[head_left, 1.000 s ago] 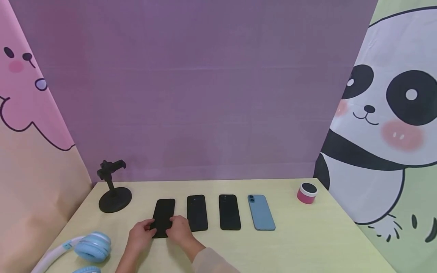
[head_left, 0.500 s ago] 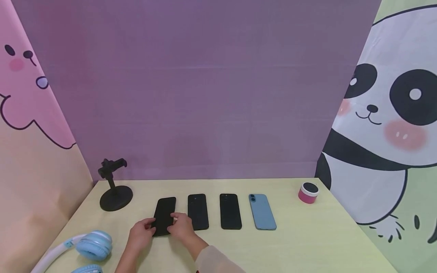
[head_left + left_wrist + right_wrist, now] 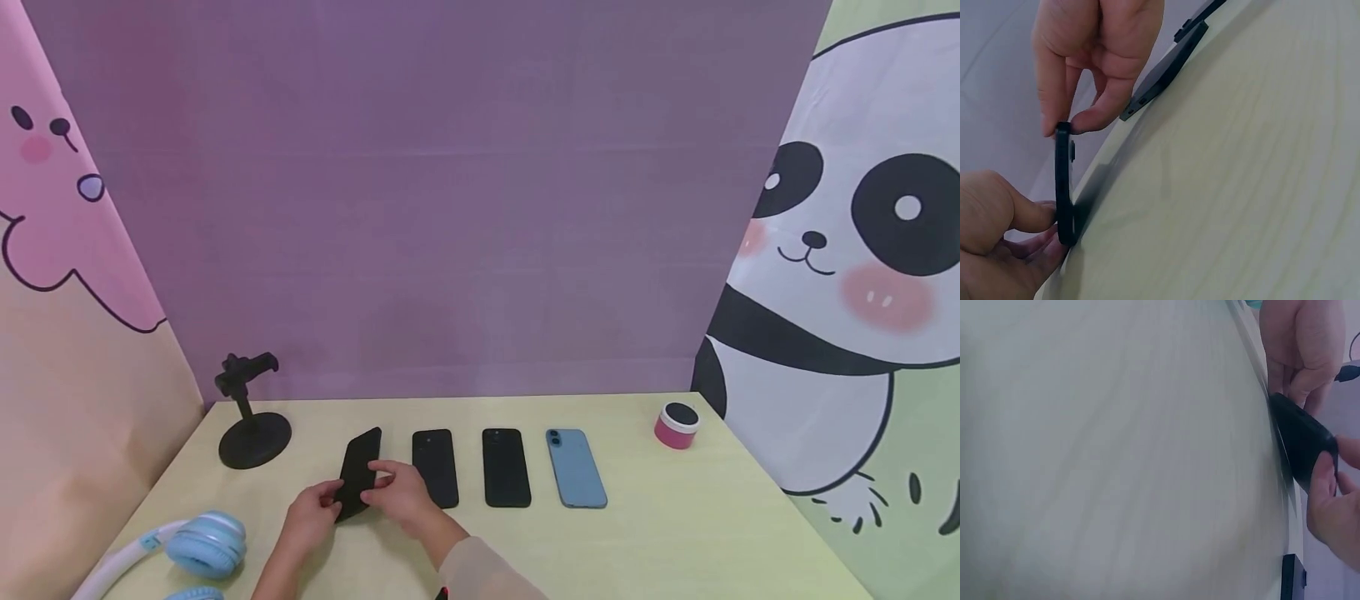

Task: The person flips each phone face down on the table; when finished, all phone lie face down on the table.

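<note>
Both hands hold the leftmost black phone (image 3: pixel 358 468) of a row, which is tipped up on its long left edge off the table (image 3: pixel 675 533). My left hand (image 3: pixel 328 498) pinches its lower edge, and my right hand (image 3: pixel 381 483) pinches the raised edge. In the left wrist view the phone (image 3: pixel 1064 187) stands nearly on edge, the right hand (image 3: pixel 1067 128) gripping its top and the left hand (image 3: pixel 1047 228) its bottom. The right wrist view shows the phone (image 3: pixel 1302 440) between the left hand (image 3: pixel 1297 387) and the right hand's fingers (image 3: pixel 1329 494).
Right of the held phone lie two black phones (image 3: pixel 435 467) (image 3: pixel 506 467) and a blue phone (image 3: pixel 575 468). A black phone stand (image 3: pixel 251 421) is at the back left, blue headphones (image 3: pixel 202 546) at the front left, a pink round tin (image 3: pixel 677 425) at the back right.
The leftmost phone lay flat a second ago; its right edge has been raised and it now tilts up between both hands. The other phones have not moved.
</note>
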`<state>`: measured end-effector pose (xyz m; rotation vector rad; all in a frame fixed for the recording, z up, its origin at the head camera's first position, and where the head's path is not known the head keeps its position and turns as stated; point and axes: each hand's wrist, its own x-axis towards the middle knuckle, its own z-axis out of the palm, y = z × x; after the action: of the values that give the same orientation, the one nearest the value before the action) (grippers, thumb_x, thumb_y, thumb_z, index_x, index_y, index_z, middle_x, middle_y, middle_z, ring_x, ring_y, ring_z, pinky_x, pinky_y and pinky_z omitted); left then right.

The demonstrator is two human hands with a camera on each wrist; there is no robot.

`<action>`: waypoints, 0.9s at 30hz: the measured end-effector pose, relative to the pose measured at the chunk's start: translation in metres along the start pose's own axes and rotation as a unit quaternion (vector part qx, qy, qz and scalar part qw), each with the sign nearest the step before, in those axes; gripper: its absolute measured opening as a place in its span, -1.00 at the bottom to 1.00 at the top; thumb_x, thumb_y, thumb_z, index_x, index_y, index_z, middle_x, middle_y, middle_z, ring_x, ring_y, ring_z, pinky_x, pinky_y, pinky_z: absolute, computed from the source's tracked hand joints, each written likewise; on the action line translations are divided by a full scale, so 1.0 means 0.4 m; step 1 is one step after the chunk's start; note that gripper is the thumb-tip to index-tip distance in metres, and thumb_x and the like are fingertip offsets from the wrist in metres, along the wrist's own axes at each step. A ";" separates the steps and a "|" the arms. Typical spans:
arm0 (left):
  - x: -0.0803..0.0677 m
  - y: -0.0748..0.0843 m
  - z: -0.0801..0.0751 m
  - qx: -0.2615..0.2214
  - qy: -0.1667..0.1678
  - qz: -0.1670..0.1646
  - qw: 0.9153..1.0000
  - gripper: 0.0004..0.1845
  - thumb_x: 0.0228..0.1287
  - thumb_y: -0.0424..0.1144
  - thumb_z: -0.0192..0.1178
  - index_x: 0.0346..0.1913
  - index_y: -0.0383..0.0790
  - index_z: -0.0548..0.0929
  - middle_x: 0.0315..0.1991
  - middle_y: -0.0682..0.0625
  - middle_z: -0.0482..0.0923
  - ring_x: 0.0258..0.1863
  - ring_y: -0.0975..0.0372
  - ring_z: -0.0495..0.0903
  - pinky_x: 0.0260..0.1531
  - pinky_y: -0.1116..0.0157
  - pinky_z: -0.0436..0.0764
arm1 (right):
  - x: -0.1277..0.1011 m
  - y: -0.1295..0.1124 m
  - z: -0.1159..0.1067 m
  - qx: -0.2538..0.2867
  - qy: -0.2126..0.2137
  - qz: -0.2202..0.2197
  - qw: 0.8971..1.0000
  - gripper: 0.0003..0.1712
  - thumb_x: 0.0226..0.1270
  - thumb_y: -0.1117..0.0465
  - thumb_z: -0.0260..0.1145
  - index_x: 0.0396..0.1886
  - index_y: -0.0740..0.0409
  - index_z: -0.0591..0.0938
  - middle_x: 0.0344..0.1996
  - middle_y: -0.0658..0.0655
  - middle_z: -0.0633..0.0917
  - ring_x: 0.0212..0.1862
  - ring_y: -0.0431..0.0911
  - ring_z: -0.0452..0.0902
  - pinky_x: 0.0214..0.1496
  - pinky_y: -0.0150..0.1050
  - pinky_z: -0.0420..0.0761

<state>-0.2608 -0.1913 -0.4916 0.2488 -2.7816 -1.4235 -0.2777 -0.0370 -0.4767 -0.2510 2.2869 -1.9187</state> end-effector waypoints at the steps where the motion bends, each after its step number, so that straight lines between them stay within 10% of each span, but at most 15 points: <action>1: 0.002 0.001 0.001 -0.001 -0.004 0.006 1.000 -0.64 0.14 -0.52 0.05 0.06 -0.46 0.47 -0.20 -0.17 0.49 -0.20 0.05 0.43 -0.23 0.11 0.42 | 0.001 -0.001 0.000 0.016 -0.003 0.000 1.000 -0.47 -0.07 0.46 0.41 0.00 0.22 0.57 -0.44 0.09 0.48 -0.44 -0.16 0.42 -0.46 -0.32 0.49; 15: -0.006 0.008 0.017 -0.119 0.004 0.049 0.992 -0.65 0.28 -0.34 0.04 0.12 -0.30 0.47 -0.02 -0.26 0.43 -0.08 -0.07 0.48 -0.25 0.17 0.53 | 0.012 -0.003 0.005 0.178 -0.053 -0.009 0.983 -0.43 0.11 0.55 0.20 0.18 0.36 0.36 -0.31 0.19 0.49 -0.36 -0.12 0.52 -0.20 -0.22 0.55; 27: -0.007 0.016 0.026 -0.295 -0.013 0.046 0.954 -0.60 0.30 -0.39 0.02 0.20 -0.29 0.40 0.00 -0.28 0.35 -0.16 0.06 0.53 -0.21 0.14 0.54 | 0.018 -0.003 0.002 0.163 -0.085 -0.022 0.983 -0.46 0.14 0.54 0.18 0.18 0.32 0.41 -0.28 0.20 0.48 -0.34 -0.14 0.50 -0.16 -0.18 0.54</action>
<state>-0.2597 -0.1789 -0.4924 0.0879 -2.2017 -2.1364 -0.2846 -0.0396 -0.4756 -0.4092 1.8417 -2.1621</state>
